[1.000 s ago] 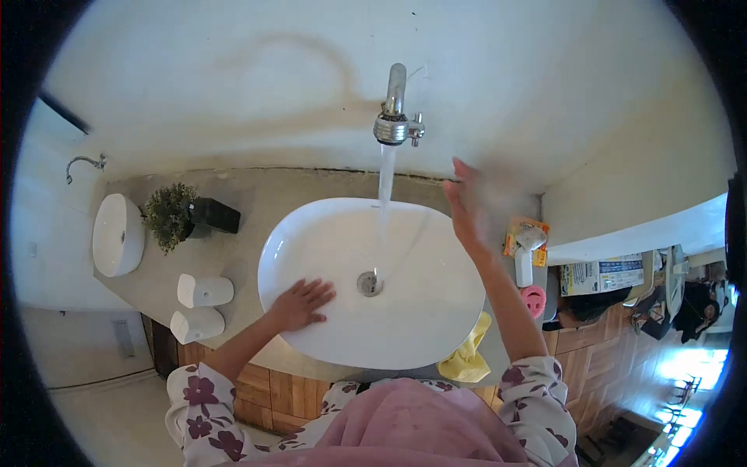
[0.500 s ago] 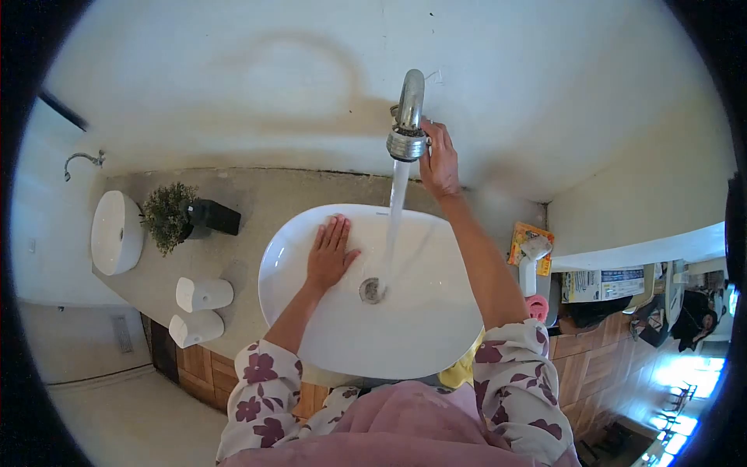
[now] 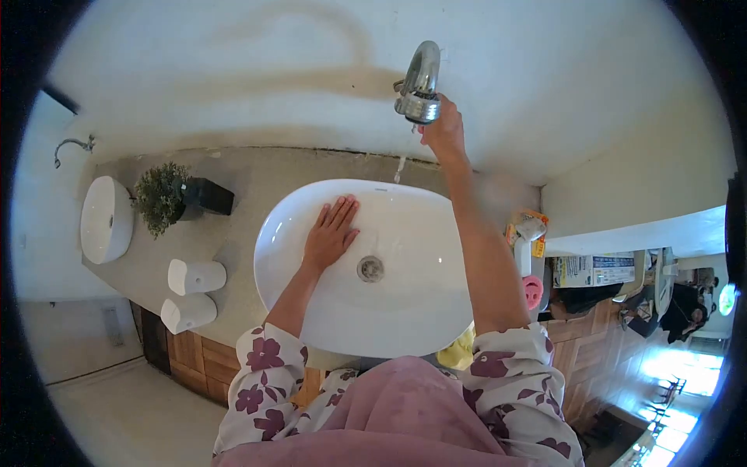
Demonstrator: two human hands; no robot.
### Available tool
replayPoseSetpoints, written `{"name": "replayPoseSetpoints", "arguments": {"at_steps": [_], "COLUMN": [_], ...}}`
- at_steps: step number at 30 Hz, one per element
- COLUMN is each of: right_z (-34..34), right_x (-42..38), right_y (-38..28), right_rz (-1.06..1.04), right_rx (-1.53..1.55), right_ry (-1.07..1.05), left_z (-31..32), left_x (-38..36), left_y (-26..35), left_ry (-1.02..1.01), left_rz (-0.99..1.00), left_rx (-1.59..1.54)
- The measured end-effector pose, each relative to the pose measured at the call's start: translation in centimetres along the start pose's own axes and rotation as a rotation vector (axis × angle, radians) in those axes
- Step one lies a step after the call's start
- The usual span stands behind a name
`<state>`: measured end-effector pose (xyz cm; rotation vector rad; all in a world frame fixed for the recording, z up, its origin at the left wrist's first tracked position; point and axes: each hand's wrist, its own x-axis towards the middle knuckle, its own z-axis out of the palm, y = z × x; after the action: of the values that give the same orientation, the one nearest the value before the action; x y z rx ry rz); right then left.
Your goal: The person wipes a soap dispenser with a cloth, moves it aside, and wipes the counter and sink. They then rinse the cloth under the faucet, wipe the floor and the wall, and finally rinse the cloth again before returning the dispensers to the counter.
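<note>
Your left hand (image 3: 330,237) lies open on the basin (image 3: 389,323), likely bracing; right hand (image 3: 447,134) at the faucet (image 3: 424,74), grasp too hidden to tell.

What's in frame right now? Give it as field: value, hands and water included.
left hand: palm down on the inside of the white basin
right hand: at the side of the faucet; grip partly hidden
water: short broken bit below the spout, no full stream
drain: uncovered by either hand
left side: potted plant, two white containers
right side: yellow cloth, pink item
</note>
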<state>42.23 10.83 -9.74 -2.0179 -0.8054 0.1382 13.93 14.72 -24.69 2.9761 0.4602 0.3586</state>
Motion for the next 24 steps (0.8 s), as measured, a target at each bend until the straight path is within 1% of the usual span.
{"name": "replayPoseSetpoints", "arguments": {"at_steps": [2, 4, 6, 8, 10, 11, 14, 16, 18, 20, 22, 24], "right_z": [-0.8, -1.3, -1.4, -1.2, -1.5, -1.2, -1.6, -1.5, -1.7, -1.5, -1.6, -1.4], "right_x": [-0.3, -0.6, -0.9, -0.8, -0.8, -0.3, -0.8, -0.6, -0.9, -0.8, -0.8, -1.1], "right_y": [-1.8, -2.6, -3.0, -2.7, -2.9, -1.9, -3.0, -2.9, -3.0, -2.8, -3.0, -2.8], "right_rz": [0.183, 0.196, 0.248, 0.224, 0.257, 0.243, 0.277, 0.3, 0.254, 0.255, 0.241, 0.335], "right_rx": [0.03, -0.005, 0.059, 0.091, 0.146, 0.194, 0.176, 0.15, 0.153, 0.155, 0.157, 0.215], "right_ry": [-0.087, -0.113, -0.085, -0.077, -0.091, -0.117, -0.088, -0.138, -0.121, -0.13, -0.141, -0.137], "left_z": [-0.1, 0.1, 0.1, 0.0, -0.1, -0.1, 0.0, -0.2, 0.0, -0.1, -0.2, 0.2], "left_x": [0.1, 0.1, 0.0, 0.0, 0.0, 0.0, 0.1, 0.0, -0.2, 0.1, -0.1, 0.0], "left_y": [-0.1, -0.1, -0.1, -0.1, -0.1, 0.0, 0.0, -0.1, -0.1, -0.2, -0.1, -0.4], "left_ry": [0.015, 0.013, 0.02, 0.025, 0.022, 0.018, 0.038, 0.03, 0.035, 0.06, 0.033, 0.052], "left_rz": [-0.003, -0.003, -0.005, -0.005, -0.009, -0.011, -0.005, -0.007, -0.007, 0.006, -0.011, -0.009], "left_rx": [-0.013, -0.002, -0.004, -0.006, -0.019, -0.025, -0.019, -0.043, -0.034, -0.017, -0.042, -0.014]}}
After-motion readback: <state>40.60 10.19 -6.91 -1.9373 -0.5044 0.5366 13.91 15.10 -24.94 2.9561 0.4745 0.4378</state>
